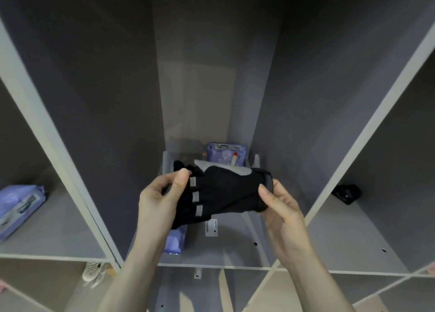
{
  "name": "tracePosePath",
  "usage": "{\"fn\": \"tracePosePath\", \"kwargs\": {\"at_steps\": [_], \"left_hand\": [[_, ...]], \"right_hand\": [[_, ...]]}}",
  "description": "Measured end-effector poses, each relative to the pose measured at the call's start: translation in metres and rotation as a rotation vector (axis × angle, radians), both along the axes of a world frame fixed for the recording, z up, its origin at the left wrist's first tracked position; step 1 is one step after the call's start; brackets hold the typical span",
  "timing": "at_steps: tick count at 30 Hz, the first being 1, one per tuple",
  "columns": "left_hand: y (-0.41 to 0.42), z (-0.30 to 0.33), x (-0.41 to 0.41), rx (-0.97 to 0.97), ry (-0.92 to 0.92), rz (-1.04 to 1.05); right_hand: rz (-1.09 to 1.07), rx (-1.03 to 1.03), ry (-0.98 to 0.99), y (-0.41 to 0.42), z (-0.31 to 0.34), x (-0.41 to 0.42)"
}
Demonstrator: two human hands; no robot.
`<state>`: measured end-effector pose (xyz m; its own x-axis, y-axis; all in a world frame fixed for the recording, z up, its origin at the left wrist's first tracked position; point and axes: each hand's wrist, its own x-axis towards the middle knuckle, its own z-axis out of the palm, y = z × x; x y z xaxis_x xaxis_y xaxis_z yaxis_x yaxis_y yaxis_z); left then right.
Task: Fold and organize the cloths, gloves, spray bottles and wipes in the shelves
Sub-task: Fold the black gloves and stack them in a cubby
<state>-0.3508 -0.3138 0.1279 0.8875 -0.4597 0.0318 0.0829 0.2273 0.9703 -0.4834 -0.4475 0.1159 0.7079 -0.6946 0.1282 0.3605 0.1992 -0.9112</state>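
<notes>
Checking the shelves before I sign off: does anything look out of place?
Yes. A black item lies alone in the right shelf, and a white shoe sits in the compartment below the left wipes pack, among cleaning supplies.

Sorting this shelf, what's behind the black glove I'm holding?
Behind the black glove: a purple wipes pack at the back and another wipes pack below the left hand. The glove hides the shelf between them.

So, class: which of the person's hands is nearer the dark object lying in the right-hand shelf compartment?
Right. The right hand holds the glove's cuff, nearer the dark object; the left hand holds the glove's fingers, farther away.
</notes>
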Motion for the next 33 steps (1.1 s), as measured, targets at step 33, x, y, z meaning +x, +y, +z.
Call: {"fn": "tracePosePath", "kwargs": {"at_steps": [33], "left_hand": [[0.006,0.008,0.011,0.102,-0.141,-0.177]], "right_hand": [[-0.065,0.383,0.12,0.013,-0.015,0.02]]}}
